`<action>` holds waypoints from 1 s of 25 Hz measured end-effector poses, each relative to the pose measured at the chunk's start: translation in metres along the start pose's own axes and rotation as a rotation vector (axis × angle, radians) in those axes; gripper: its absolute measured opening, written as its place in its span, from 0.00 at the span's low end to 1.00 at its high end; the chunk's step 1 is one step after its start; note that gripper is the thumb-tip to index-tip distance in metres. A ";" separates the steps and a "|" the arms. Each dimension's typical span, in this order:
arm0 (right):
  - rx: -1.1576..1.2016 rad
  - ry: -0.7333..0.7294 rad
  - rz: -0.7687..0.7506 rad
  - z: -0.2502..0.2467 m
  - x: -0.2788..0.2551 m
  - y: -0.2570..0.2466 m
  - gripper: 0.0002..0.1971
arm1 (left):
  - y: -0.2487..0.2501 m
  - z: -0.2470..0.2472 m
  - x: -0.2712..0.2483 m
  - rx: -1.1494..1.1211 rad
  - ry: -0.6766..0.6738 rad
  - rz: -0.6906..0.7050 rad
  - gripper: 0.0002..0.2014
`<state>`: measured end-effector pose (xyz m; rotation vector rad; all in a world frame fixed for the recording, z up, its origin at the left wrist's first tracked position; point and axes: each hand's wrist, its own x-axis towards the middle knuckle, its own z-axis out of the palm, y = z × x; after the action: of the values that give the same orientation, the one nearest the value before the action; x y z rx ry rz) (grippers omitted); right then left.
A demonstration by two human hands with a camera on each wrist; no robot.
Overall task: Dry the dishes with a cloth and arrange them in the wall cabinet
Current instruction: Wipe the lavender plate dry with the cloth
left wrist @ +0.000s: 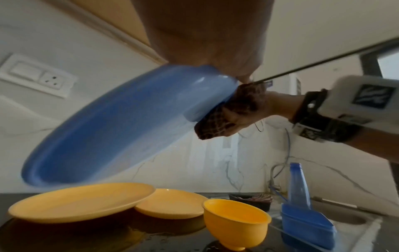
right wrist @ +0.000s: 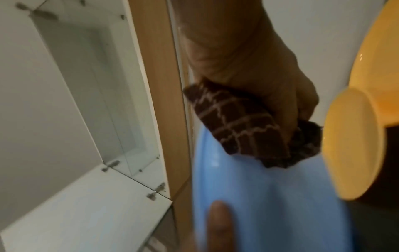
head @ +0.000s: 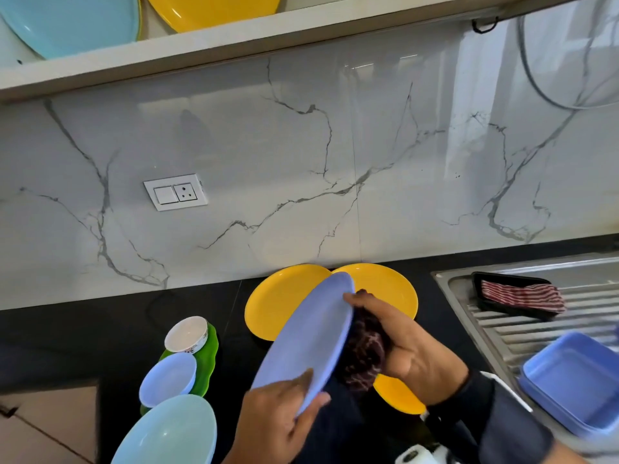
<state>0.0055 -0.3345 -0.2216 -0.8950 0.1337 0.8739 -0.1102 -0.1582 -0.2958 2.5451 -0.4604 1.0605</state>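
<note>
Left hand (head: 278,420) pinches tilted lavender-blue plate (head: 311,336) — smooth, glossy; right hand (head: 398,343) grips brown checked cloth (head: 363,353).

Three yellow plates (head: 284,296) (one shelved), three blue plates (head: 308,336), four bowls (head: 186,334), two cloths (head: 363,349)

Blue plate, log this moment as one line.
left hand holds blue plate | right hand wipes underside, brown checked cloth | yellow plates waiting
</note>
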 end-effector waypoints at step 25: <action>-0.470 0.511 -0.982 -0.072 0.004 -0.012 0.10 | 0.001 -0.051 -0.001 -0.648 0.396 -1.106 0.05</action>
<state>0.0344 -0.3881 -0.2623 -1.4236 -0.0826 -0.2699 -0.1428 -0.1367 -0.2624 1.5262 0.5782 0.7348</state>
